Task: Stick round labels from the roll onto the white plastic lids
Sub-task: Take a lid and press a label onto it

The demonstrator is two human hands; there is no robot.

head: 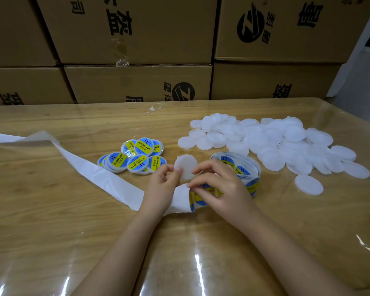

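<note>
Stacked cardboard boxes [137,39] fill the top of the frame, behind a wooden table [51,221]. A heap of blank white lids [276,146] spreads at centre right. A spent backing strip [94,174] trails left. Labelled lids [135,155] cluster at centre, near the label roll [244,167]. The left hand [160,186] pinches one blank lid [186,165], tilted up. The right hand [222,186], fingers curled, pinches a round label [199,199] just below it.

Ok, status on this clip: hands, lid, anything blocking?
Left hand holds a blank lid. Right hand pinches the label strip. Nothing in the way.
</note>
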